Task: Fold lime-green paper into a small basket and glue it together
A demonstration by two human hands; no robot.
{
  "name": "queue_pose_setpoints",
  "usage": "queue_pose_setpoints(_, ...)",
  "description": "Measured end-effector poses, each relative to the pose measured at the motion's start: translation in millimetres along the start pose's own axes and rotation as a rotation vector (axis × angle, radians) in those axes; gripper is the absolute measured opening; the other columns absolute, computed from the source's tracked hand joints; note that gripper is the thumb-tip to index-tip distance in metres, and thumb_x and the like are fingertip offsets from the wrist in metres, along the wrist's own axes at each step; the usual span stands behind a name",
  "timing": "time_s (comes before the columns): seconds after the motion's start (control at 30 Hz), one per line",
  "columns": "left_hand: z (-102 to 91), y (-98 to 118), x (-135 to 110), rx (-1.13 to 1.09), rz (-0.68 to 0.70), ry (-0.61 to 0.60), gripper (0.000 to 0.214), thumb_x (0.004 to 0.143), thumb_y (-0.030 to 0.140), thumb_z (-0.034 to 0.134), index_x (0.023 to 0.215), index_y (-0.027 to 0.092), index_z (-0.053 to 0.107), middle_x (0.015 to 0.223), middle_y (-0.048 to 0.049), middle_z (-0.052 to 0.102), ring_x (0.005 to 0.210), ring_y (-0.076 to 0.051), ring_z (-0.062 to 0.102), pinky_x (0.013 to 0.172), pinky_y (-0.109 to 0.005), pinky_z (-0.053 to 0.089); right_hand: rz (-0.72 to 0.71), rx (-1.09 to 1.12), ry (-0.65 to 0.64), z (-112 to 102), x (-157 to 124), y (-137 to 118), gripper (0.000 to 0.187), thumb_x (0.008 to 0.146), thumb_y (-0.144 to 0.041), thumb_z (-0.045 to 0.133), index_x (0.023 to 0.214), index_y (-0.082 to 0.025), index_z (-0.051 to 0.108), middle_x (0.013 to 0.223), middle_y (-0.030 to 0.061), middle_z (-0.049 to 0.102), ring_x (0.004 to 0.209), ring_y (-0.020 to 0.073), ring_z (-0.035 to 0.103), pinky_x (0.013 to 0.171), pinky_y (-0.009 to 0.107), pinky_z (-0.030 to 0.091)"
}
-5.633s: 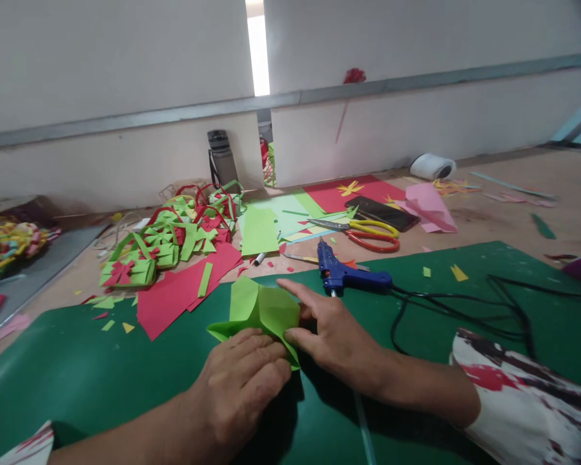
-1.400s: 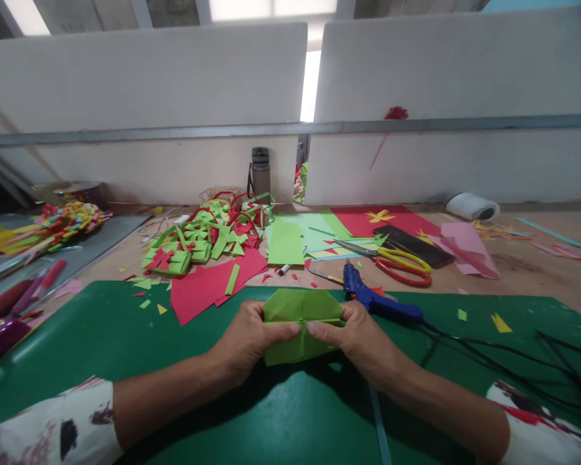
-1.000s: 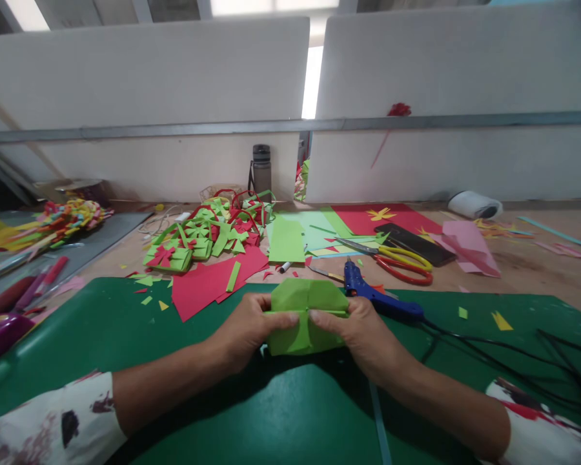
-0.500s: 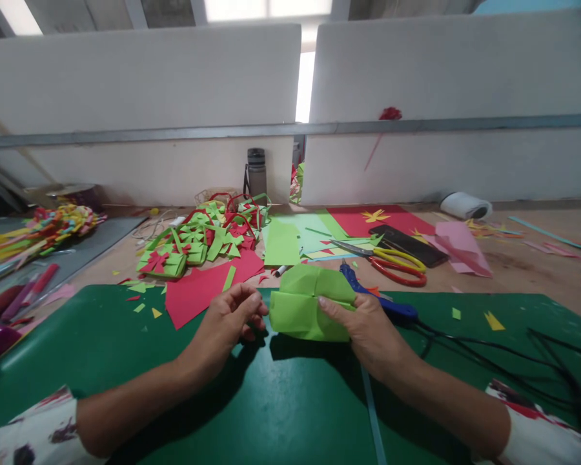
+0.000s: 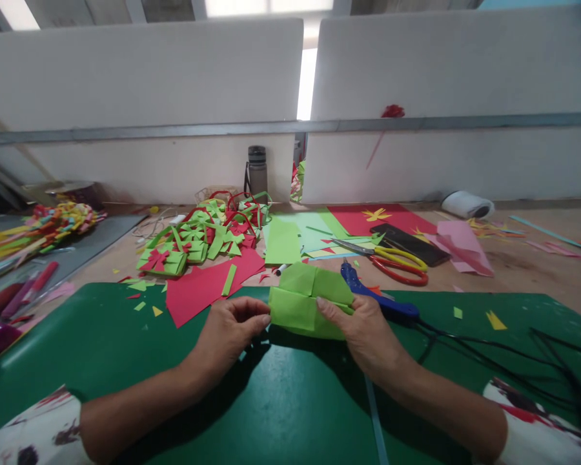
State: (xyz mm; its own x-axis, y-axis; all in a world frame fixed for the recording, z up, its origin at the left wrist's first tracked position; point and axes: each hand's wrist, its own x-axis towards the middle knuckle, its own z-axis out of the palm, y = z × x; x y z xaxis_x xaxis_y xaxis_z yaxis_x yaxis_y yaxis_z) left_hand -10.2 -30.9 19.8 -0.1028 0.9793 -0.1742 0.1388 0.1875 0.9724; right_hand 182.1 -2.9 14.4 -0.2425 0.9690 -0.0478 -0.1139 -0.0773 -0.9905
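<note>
A folded light-green paper piece (image 5: pixel 300 303), creased and layered, is held just above the green mat. My right hand (image 5: pixel 365 332) grips its right side, thumb on the front face and fingers behind. At the left edge of the paper, my left hand (image 5: pixel 232 332) pinches with thumb and fingertips. Behind the right hand lies a blue glue gun (image 5: pixel 392 307) with a black cord. Scissors (image 5: pixel 397 261) with yellow and red handles rest farther back.
A green mat (image 5: pixel 184 420) covers the table's near part. Red paper (image 5: pixel 198 290) and a heap of green-and-red folded paper pieces (image 5: pixel 198 239) lie back left. A black phone (image 5: pixel 411 245), pink paper (image 5: pixel 459 245) and a dark bottle (image 5: pixel 257 171) stand or lie farther off.
My left hand has moved right and closed its thumb and fingertips on the paper's left edge. The right hand keeps its grip, and the paper has tilted slightly.
</note>
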Motion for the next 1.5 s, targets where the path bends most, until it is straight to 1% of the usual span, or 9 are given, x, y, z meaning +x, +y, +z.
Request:
queue_pose_setpoints(0.2,1.7,1,2,0.057,-0.009,0.016,0.019,0.059,0.027,0.072,0.058,0.013,0.06,0.048,0.0008,0.054,0.041,-0.008,0.041,0.04,-0.018,0.03,-0.031,-0.012,0.011,1,1,5,0.05,0.068,-0.046,0.07,0.106,-0.015,0.066,0.088,0.0074,0.072,0.072,0.0218,0.067,0.071,0.036,0.054)
queue_pose_setpoints(0.37,0.3,0,3,0.043,-0.02,-0.032,0.023,0.062,0.032,0.071,0.06,0.014,0.056,0.049,0.004,0.048,0.042,-0.006,0.038,0.041,-0.018,0.027,-0.014,0.005,-0.004,0,0,-2,0.051,0.067,-0.05,0.069,0.106,-0.016,0.066,0.089,0.007,0.072,0.074,0.0223,0.067,0.072,0.035,0.054)
queue_pose_setpoints(0.5,-6.6,-4,4,0.034,-0.033,-0.058,0.024,0.064,0.033,0.068,0.062,0.014,0.054,0.049,0.006,0.044,0.041,-0.005,0.035,0.041,-0.017,0.027,-0.055,0.026,-0.07,-5,-1,-10,0.05,0.074,-0.054,0.06,0.112,-0.02,0.062,0.098,0.0069,0.07,0.085,0.0227,0.065,0.075,0.034,0.052)
queue_pose_setpoints(0.67,-16.2,-8,7,0.029,-0.057,-0.029,0.023,0.066,0.032,0.067,0.063,0.014,0.052,0.049,0.006,0.043,0.041,-0.005,0.035,0.041,-0.017,0.026,-0.123,-0.229,0.08,-19,4,-14,0.045,0.079,-0.049,0.056,0.115,-0.021,0.056,0.111,0.0077,0.062,0.098,0.021,0.059,0.073,0.029,0.05)
queue_pose_setpoints(0.8,-20.6,-10,9,-0.055,-0.1,-0.031,0.024,0.068,0.033,0.066,0.064,0.015,0.051,0.048,0.0068,0.041,0.04,-0.005,0.033,0.04,-0.017,0.026,-0.223,-0.521,0.083,-24,5,-17,0.015,0.079,-0.033,0.057,0.085,-0.019,0.06,0.078,0.0014,0.064,0.072,0.0153,0.059,0.063,0.025,0.046)
queue_pose_setpoints(0.9,-22.2,-11,10,-0.112,-0.114,-0.045,0.025,0.068,0.032,0.067,0.064,0.015,0.05,0.049,0.0065,0.041,0.042,-0.005,0.034,0.04,-0.017,0.029,-0.181,-0.671,0.022,-22,4,-17,0.015,0.08,-0.026,0.053,0.07,-0.018,0.06,0.059,-0.002,0.058,0.057,0.0129,0.055,0.056,0.024,0.043)
queue_pose_setpoints(1.17,-21.1,-12,9,-0.104,-0.104,-0.029,0.026,0.068,0.034,0.068,0.064,0.015,0.052,0.047,0.0072,0.04,0.042,-0.005,0.033,0.04,-0.016,0.029,-0.115,-0.667,-0.02,-16,4,-14,0.014,0.077,-0.021,0.053,0.072,-0.016,0.065,0.06,-0.0022,0.06,0.055,0.0119,0.057,0.053,0.021,0.043)
queue_pose_setpoints(1.37,-19.8,-14,7,-0.058,-0.069,-0.029,0.025,0.069,0.036,0.066,0.067,0.014,0.053,0.05,0.0061,0.044,0.043,-0.005,0.037,0.041,-0.017,0.03,0.043,-0.528,-0.011,-13,7,-12,0.009,0.073,-0.021,0.054,0.073,-0.015,0.061,0.055,-0.0036,0.057,0.044,0.0086,0.053,0.044,0.019,0.039)
queue_pose_setpoints(1.5,-17.8,-12,6,0.036,-0.048,-0.019,0.025,0.07,0.037,0.065,0.068,0.014,0.054,0.051,0.0057,0.045,0.043,-0.006,0.038,0.042,-0.018,0.03,0.136,-0.483,-0.031,-11,7,-12,0.015,0.07,-0.025,0.056,0.059,-0.016,0.052,0.051,-0.0037,0.055,0.038,0.0065,0.048,0.039,0.017,0.034)
